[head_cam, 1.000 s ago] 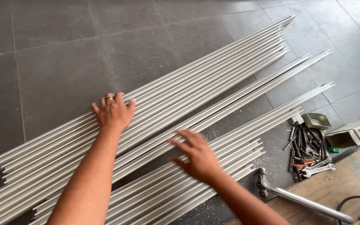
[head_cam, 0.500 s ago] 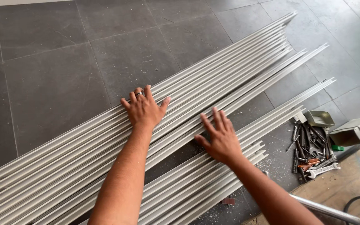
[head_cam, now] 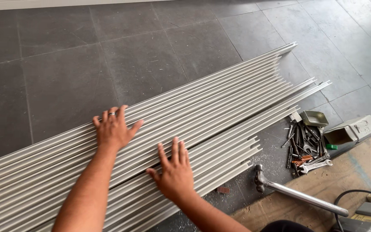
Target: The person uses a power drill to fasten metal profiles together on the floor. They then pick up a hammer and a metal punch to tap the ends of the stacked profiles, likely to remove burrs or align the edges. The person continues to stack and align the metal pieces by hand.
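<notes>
Hands, left [head_cam: 113, 129] and right [head_cam: 176, 172], lie flat, grip apart, on aluminium strips [head_cam: 220, 107]

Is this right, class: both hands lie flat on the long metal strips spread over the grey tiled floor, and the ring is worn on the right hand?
Not quite. The head view shows the ring on the left hand, not the right hand. Both hands do lie flat on the metal strips on the grey tiled floor.

Your forearms are bare to the bottom edge of the view, with no sleeves, gloves or watch showing. Your left hand [head_cam: 114, 129] wears one plain silver ring on a finger. Your right hand [head_cam: 176, 172] is bare, with short, unpainted nails.
</notes>
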